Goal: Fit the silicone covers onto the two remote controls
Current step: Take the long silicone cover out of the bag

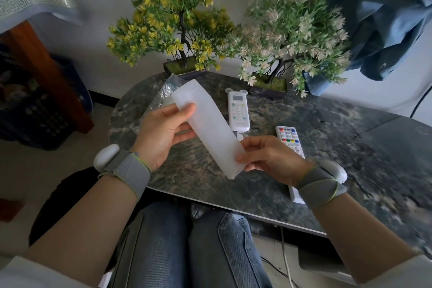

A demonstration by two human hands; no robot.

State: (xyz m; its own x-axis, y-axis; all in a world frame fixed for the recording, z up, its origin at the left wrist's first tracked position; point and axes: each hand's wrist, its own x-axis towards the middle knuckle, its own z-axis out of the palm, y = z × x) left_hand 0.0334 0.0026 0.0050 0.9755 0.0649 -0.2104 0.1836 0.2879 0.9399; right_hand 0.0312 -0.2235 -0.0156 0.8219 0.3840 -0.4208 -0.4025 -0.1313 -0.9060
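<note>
A long translucent white silicone cover is held above the table, slanting from upper left to lower right. My left hand grips its upper part between thumb and fingers. My right hand pinches its lower end. On the dark marble table lies a white air-conditioner remote that wears a clear cover with two small ears. To its right lies a white TV remote with coloured buttons, partly hidden under my right hand and wrist.
A clear plastic bag lies behind the cover at the table's far left. Two potted artificial trees, one yellow-green and one pale, stand at the back edge. A dark crate sits on the floor to the left. Blue cloth hangs at right.
</note>
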